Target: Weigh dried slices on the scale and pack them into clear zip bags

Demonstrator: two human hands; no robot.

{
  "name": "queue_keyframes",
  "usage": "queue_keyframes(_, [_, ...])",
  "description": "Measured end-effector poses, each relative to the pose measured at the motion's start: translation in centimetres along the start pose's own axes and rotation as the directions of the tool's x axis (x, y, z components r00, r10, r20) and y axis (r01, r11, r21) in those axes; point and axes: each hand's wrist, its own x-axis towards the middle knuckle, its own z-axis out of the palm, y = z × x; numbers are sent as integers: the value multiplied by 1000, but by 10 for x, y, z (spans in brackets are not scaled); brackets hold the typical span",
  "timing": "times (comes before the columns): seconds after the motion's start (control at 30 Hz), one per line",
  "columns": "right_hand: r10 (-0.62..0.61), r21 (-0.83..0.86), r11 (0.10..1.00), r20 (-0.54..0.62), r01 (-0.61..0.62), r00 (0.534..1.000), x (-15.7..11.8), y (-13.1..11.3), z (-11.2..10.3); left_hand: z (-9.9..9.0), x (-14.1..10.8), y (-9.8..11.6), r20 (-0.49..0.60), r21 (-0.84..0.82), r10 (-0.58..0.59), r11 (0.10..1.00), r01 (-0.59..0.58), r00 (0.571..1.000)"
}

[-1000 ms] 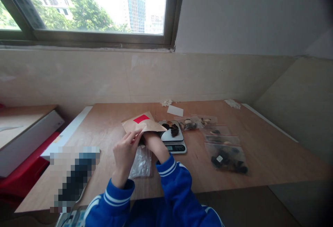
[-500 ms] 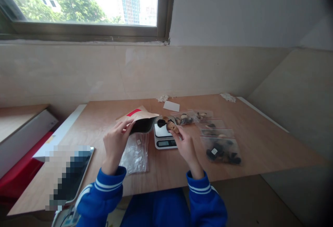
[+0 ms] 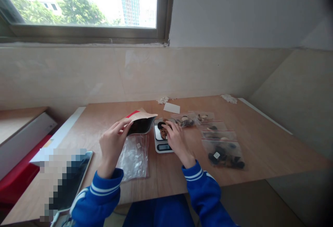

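Note:
My left hand point(image 3: 114, 145) is closed on the rim of a brown paper pouch point(image 3: 143, 114) with a red patch. The pouch is tilted, its dark mouth facing me. Over the white kitchen scale point(image 3: 159, 148), my right hand point(image 3: 177, 138) has its fingers bent around a dark dried mushroom point(image 3: 161, 125). Brown dried mushroom pieces point(image 3: 163, 134) lie on the scale's plate just below those fingertips. The hand covers the scale's right part, and its display is too small to read. Under the pouch lies a clear zip bag point(image 3: 134, 157).
Several zip bags of dried mushrooms lie to the right, the nearest a labelled bag point(image 3: 226, 156). Behind the scale are a white card point(image 3: 171, 108) and a crumpled white scrap point(image 3: 163, 100). A tablet point(image 3: 75, 185), partly blurred out, lies at the left edge.
My right hand has moved left and turned over the scale's plate, where the brown mushroom it held now lies. My left hand keeps the pouch, shifted only slightly.

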Motion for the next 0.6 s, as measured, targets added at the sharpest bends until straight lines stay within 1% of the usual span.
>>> queue_keyframes(0.07, [-30,222,974,-94,50,995,-2,-23,-13,0,-2,1,11,-12,2,1000,-2,1000])
queue_keyframes(0.1, [-62,315,944,-115,96,991,-2,-36,-19,0,-3,1,15,-16,3,1000,-3,1000])
queue_keyframes(0.13, [-109,382,913,-104,141,989,0,-49,-23,0,-5,1,18,-17,6,1000,-6,1000])
queue_keyframes(0.17, [-156,421,890,-75,173,985,2,-62,-27,0,-7,1,21,-15,10,1000,-10,1000])
queue_keyframes(0.2, [-184,435,882,-31,179,982,5,-73,-28,-1,-10,0,23,-11,13,1000,-12,1000])
queue_keyframes(0.23, [-198,430,887,25,168,980,9,-82,-27,-1,-13,-1,24,-7,13,1000,-13,1000])
queue_keyframes(0.3, [-166,386,918,156,94,974,21,-95,-21,-2,-20,-3,29,-5,7,1000,-7,1000])
queue_keyframes(0.37, [-94,335,942,298,-12,950,37,-102,-7,-2,-28,-5,34,-4,-6,1000,6,999])
queue_keyframes(0.43, [-45,304,949,393,-83,919,56,-105,12,0,-35,-6,38,-6,-7,1000,7,999])
queue_keyframes(0.5, [-31,303,947,415,-105,909,75,-108,37,2,-41,-6,23,-8,0,1000,0,1000])
queue_keyframes(0.57, [-22,340,932,394,-124,919,88,-112,64,3,-45,-6,3,-7,8,1000,-7,1000])
queue_keyframes(0.6, [-22,381,916,365,-128,931,91,-113,76,4,-47,-5,0,-5,10,1000,-10,1000])
